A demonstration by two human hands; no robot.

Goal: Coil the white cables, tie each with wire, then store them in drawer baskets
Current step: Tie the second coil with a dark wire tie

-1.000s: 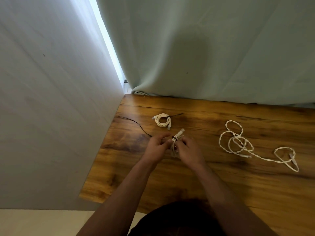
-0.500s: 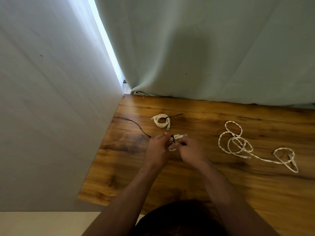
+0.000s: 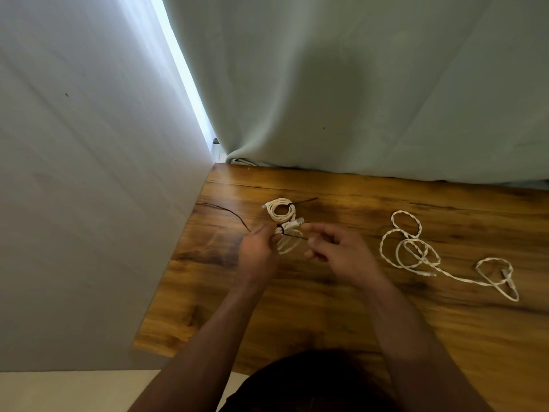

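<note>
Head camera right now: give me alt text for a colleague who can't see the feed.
The left hand grips a coiled white cable over a wooden table while the right hand pinches the black wire wrapped round it. A tied coil lies just beyond; a loose cable sprawls to the right.

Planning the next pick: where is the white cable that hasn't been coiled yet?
In the head view the loose white cable sprawls on the wooden table, to the right of the right hand, untouched.
</note>
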